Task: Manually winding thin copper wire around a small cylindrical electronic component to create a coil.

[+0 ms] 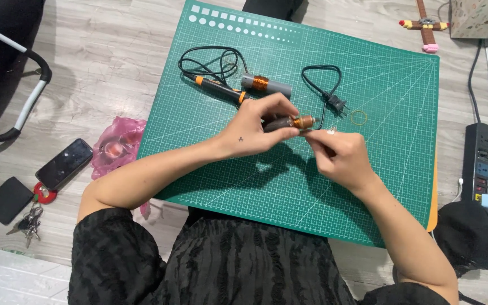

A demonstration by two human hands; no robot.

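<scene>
My left hand (258, 129) grips a dark cylinder wound with copper wire (297, 121), held just above the green cutting mat (391, 186). My right hand (339, 153) pinches the thin wire end right beside the copper coil. Behind the hands lies a grey tube with a copper coil (266, 85). An orange-and-black soldering iron (217, 87) rests next to it, its black cord (210, 59) looped on the mat and its plug (334, 103) lying to the right.
A yellow rubber band (359, 117) lies on the mat at right. A phone (64, 164), keys (28, 217), a black pouch (8, 199) and a pink bag (117, 144) sit on the floor at left. A power strip (477, 161) lies at right.
</scene>
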